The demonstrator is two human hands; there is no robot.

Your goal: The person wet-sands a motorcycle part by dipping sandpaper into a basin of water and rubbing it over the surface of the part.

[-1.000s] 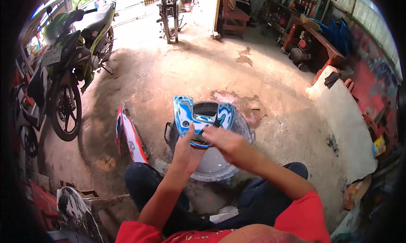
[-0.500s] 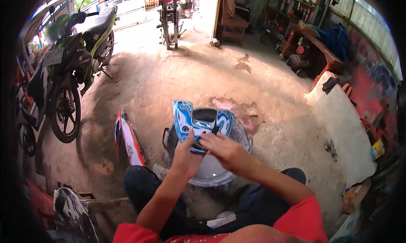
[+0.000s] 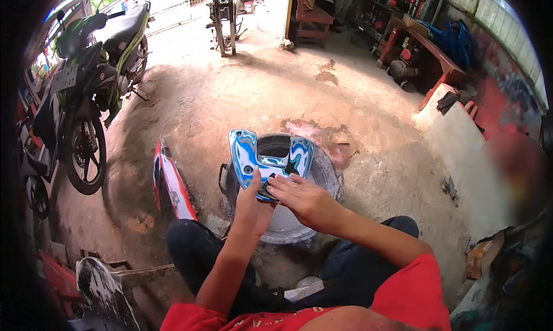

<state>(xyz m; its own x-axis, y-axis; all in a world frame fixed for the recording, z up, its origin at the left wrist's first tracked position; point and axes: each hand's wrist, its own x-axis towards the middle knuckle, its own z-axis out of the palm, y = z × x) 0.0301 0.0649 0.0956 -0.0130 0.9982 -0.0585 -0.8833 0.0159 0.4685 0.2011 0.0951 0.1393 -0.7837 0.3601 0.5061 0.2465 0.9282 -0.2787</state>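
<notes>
Panel (image 3: 266,171), U-shaped and swirled blue and white, is held up over the round basin (image 3: 288,237) in my head-camera feed. Its two prongs point away from the wearer, and its longer axis appears to run across, left to right. I see the left hand (image 3: 253,211) clamped on its near edge, thumb on the face, other fingers mostly hidden. The right hand (image 3: 309,204) lies flat against the lower middle, fingers together. Left of the basin I make out a red-and-white part (image 3: 177,188).
</notes>
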